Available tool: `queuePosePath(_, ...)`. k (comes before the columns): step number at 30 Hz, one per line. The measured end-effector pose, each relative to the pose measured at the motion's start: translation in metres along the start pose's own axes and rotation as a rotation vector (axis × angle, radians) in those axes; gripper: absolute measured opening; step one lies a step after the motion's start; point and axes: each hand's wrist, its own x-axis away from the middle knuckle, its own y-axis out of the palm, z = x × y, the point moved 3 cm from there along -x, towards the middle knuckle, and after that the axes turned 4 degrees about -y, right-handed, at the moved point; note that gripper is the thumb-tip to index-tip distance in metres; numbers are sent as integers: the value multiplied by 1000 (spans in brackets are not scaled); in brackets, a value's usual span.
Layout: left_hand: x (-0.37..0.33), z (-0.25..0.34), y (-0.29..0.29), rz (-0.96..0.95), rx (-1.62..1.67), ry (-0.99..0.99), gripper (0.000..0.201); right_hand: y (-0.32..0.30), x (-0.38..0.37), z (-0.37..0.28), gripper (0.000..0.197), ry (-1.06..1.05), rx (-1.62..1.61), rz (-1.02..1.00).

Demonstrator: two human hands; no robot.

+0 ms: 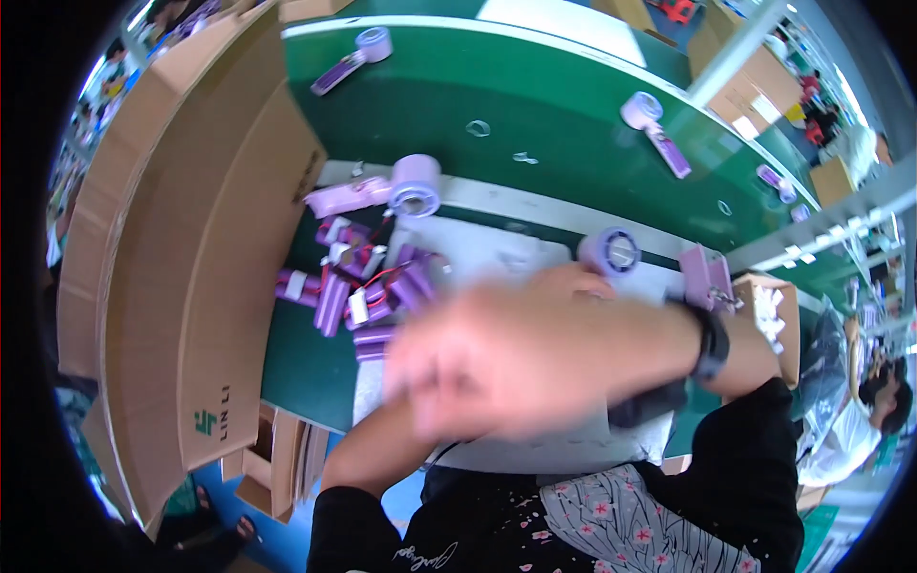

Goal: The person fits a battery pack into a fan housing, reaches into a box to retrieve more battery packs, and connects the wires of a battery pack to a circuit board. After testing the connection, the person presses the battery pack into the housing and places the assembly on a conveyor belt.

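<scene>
The right hand [478, 358], smeared by motion, crosses low over the white mat [497, 253]; whether it grips anything I cannot tell. The left hand [573, 282] lies mostly hidden behind it, its hold also unclear, just beside a purple fan head [609, 251] at the mat's far edge. Purple battery packs [358, 296] are heaped at the mat's left edge, within easy reach. A finished fan [387, 191] lies beyond them.

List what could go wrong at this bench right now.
The right hand sweeps fast across the bench, blurred; it might knock the round lilac fan head just beyond it. The purple battery packs lie heaped with loose red wires, which may snag. The left hand is hidden behind the right arm, so its grip cannot be judged.
</scene>
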Motion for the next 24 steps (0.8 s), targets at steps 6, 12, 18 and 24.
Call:
queuePosePath(6, -11, 3, -12, -272, 33, -210, 30, 112, 8, -69, 29, -526, -975, -411)
queuePosePath(12, -13, -6, -15, -231, 156, -270, 31, 136, 15, -73, 30, -658, -1024, -463)
queuePosePath(18, -12, -3, -16, -254, 151, -302, 31, 140, 42, -63, 32, -615, -817, -469)
queuePosePath(24, -13, 3, -17, -272, 145, -297, 32, 90, 102, -36, 14, -371, -224, -369)
